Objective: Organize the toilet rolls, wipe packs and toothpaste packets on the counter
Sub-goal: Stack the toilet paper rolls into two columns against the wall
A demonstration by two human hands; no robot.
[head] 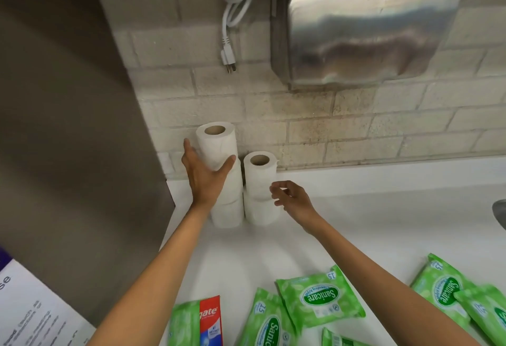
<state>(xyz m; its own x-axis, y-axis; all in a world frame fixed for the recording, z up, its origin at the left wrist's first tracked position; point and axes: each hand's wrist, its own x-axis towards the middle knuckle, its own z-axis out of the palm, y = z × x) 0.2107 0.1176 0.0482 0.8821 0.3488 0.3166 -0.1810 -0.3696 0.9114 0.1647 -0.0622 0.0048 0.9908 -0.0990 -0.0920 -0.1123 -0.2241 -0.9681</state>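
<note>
Against tiled wall (301,126), left hand (204,178) grips top roll (217,145)

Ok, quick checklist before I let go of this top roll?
1. Left hand grips top roll: ok.
2. Top roll square on tall stack: cannot tell, the hand hides the joint.
3. Right hand free: ok, holds nothing.
4. Short stack upright: ok.
5. Wipe packs sorted: not ok, scattered.
6. Toothpaste placed: not ok, lying on a wipe pack.
</note>
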